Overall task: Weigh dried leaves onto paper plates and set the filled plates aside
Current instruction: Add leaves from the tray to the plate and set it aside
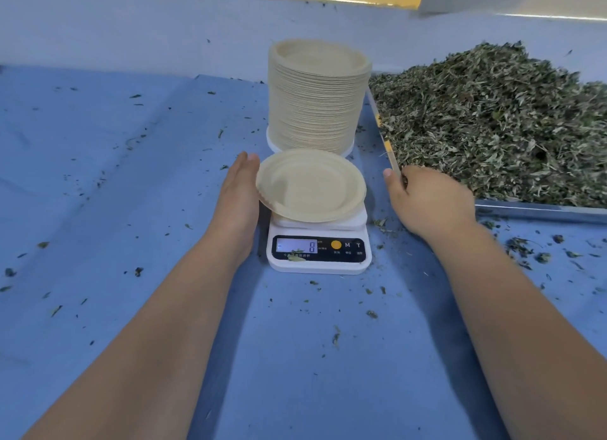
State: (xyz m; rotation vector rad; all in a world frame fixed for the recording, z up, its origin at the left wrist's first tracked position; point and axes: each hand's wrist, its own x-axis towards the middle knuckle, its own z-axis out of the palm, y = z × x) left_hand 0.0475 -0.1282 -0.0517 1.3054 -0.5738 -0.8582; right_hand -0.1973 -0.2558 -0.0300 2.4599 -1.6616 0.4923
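Resting on the scale (318, 259): one paper plate (310, 185), left hand (238, 189) flat, fingers straight, against its left rim. Right hand (427, 199) curled round dried leaves (492, 117) at the near corner of the tray (525, 209). Plate stack (317, 94) stands just behind the scale.

Paper plate (310, 185) on white scale (318, 262), left hand (238, 189) flat against its left rim, right hand (427, 203) gripping dried leaves (492, 120) at near left corner of metal tray (525, 209), plate stack (317, 94) behind scale.
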